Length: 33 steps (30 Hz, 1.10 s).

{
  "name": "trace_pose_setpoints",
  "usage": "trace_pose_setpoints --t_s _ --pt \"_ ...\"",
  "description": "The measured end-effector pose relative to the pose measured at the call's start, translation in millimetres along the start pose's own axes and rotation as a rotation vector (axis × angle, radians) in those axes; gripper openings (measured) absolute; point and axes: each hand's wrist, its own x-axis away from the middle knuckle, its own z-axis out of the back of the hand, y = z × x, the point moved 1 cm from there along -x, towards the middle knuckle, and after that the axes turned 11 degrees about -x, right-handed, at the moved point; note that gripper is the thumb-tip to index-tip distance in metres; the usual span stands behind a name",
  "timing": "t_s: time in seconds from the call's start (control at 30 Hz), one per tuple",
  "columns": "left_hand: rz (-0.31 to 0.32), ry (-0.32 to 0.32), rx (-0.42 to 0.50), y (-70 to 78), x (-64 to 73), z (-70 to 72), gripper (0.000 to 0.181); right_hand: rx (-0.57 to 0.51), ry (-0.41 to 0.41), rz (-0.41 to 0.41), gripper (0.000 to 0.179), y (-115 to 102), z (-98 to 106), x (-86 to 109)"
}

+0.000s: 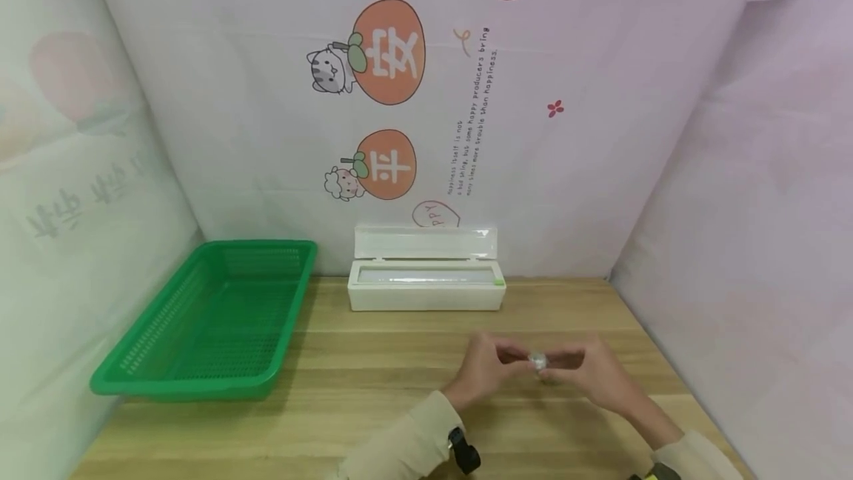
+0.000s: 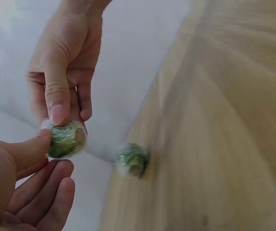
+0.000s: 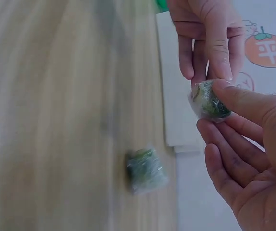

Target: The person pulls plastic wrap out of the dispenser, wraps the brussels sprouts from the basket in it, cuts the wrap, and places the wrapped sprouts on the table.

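Note:
Both hands pinch one small green piece wrapped in clear film (image 2: 67,139), between thumbs and fingers. My left hand (image 1: 485,370) grips it from the left, my right hand (image 1: 595,375) from the right, with the fingertips nearly meeting. In the right wrist view, film wrinkles over the held piece (image 3: 210,101), pale on one side and dark green on the other. A second film-wrapped green piece (image 3: 146,171) sits on the wooden table below the hands. The head view shows the held piece only as a small shiny lump.
A long white film dispenser box (image 1: 426,298) stands at the table's back edge, its lid (image 1: 426,243) raised. On the left is a green plastic basket (image 1: 283,347). Printed white cloth (image 1: 533,191) hangs behind and along the sides of the wooden table (image 1: 373,384).

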Motion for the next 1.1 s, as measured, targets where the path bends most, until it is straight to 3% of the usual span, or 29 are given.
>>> trace_pose_setpoints --t_s 0.2,0.4,0.73,0.93,1.1 --pt "0.007 -0.077 -0.018 -9.7 8.1 -21.7 0.01 0.029 -0.035 -0.051 0.037 17.2 -2.8 14.3" --pt "0.006 -0.106 -0.062 -22.6 10.9 -37.3 0.006 0.018 -0.044 -0.061 0.038 35.9 -7.5 18.3" --pt "-0.012 -0.161 -0.182 -23.9 9.9 -47.6 0.006 -0.013 -0.065 -0.119 0.032 57.5 -8.7 23.9" --pt "-0.035 -0.231 -0.166 -26.0 13.0 -40.4 0.012 0.038 -0.066 -0.122 0.036 60.6 -6.6 25.2" --pt "-0.086 -0.279 -0.279 -30.7 20.4 -11.0 0.023 0.127 -0.059 -0.133 0.044 48.6 3.6 21.6"
